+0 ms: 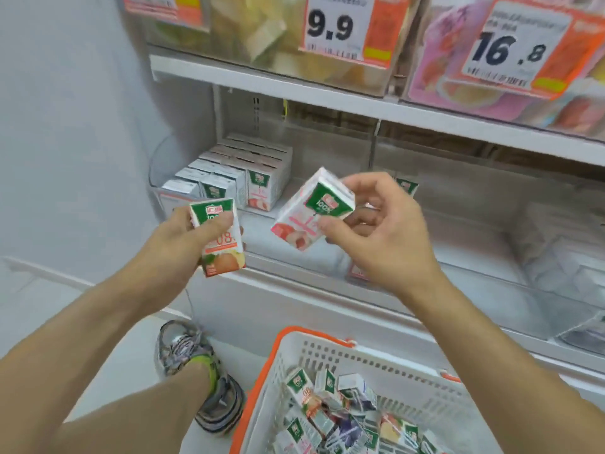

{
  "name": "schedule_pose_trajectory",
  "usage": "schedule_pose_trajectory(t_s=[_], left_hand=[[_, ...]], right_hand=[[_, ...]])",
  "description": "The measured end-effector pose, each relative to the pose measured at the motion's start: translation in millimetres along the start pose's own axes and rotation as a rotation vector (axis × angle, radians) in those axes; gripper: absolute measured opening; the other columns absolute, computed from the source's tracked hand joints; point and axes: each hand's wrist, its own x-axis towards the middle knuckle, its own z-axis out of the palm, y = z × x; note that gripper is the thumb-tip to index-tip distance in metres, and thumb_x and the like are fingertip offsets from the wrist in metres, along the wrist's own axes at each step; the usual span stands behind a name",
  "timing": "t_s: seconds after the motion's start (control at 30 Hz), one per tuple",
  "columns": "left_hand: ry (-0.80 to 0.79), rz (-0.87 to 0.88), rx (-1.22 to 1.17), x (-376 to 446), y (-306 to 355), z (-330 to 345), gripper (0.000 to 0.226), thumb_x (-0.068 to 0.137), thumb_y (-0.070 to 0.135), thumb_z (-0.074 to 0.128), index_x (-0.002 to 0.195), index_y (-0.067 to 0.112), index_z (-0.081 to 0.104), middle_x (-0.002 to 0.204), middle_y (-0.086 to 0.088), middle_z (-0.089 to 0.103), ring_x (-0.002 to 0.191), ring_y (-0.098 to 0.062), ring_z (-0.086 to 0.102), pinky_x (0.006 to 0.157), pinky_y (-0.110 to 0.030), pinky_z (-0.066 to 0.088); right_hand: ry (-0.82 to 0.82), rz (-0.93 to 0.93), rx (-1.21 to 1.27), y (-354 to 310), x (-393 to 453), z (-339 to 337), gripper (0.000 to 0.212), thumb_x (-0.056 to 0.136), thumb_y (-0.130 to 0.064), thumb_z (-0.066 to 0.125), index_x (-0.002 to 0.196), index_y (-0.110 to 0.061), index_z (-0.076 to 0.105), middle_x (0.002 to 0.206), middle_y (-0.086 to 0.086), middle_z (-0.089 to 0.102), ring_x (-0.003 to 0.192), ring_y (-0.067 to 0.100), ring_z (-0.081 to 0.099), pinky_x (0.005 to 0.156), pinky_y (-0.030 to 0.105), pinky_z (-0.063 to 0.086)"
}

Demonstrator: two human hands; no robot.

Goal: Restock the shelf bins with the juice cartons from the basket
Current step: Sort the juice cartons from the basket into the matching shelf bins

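My left hand [183, 234] grips an upright orange-and-green juice carton [220, 237] in front of the lower shelf. My right hand [383, 231] holds a tilted pink-and-green juice carton [311, 214] between thumb and fingers, just right of the other carton. Behind them a clear shelf bin [157, 168] holds rows of the same small cartons [235, 172] at its left side. One more carton [407, 188] peeks out behind my right hand. Below, a white basket with an orange rim [281, 358] holds several loose juice cartons [340, 411].
The upper shelf [327, 96] carries bins with price tags 9.9 [334, 26] and 16.8 [510, 50]. A second clear bin [540, 244] sits to the right on the lower shelf. My shoe [199, 371] stands on the floor left of the basket. A white wall lies left.
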Motion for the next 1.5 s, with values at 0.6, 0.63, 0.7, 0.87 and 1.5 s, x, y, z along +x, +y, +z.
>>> schedule_pose_trajectory(t_s=[0.6,0.63,0.7,0.87,1.5], left_hand=[[0.096,0.002,-0.022,32,-33,-38,0.035,0.09,0.01,0.069,0.119,0.013,0.048,0.11,-0.011,0.065,0.072,-0.006,0.07,0.053,-0.015,0.051],[0.093,-0.002,-0.022,31,-33,-38,0.034,0.09,0.008,0.068,0.118,0.012,0.048,0.108,-0.011,0.065,0.067,-0.004,0.07,0.052,-0.015,0.052],[0.083,-0.002,-0.001,31,-35,-40,0.033,0.09,0.009,0.069,0.116,0.013,0.049,0.106,-0.012,0.067,0.064,-0.007,0.071,0.054,-0.018,0.054],[0.06,0.019,-0.006,30,-35,-41,0.037,0.086,0.009,0.074,0.118,0.016,0.056,0.111,-0.014,0.067,0.081,-0.024,0.074,0.061,-0.027,0.058],[-0.233,0.364,0.089,10,-2,114,0.038,0.083,0.041,0.073,0.115,0.021,0.072,0.104,0.008,0.074,0.103,-0.01,0.068,0.087,-0.019,0.054]], right_hand=[[-0.407,0.105,-0.58,33,142,153,0.024,0.074,-0.03,0.08,0.094,-0.023,0.067,0.077,-0.005,0.073,0.093,0.023,0.067,0.082,0.037,0.056],[-0.41,0.142,-0.558,35,143,155,0.019,0.077,-0.032,0.077,0.092,-0.023,0.07,0.079,-0.003,0.074,0.092,0.024,0.068,0.082,0.039,0.057],[-0.442,0.223,-0.457,36,142,155,0.009,0.084,-0.029,0.071,0.087,-0.021,0.075,0.082,-0.001,0.076,0.087,0.022,0.072,0.085,0.044,0.058],[-0.487,0.311,-0.288,24,131,135,0.02,0.097,-0.004,0.052,0.104,-0.012,0.069,0.095,0.008,0.067,0.081,0.023,0.073,0.082,0.044,0.061],[-0.232,0.149,-0.113,-4,-4,-102,0.049,0.065,-0.009,0.086,0.11,-0.018,0.07,0.107,0.005,0.073,0.091,0.028,0.072,0.083,0.042,0.06]])
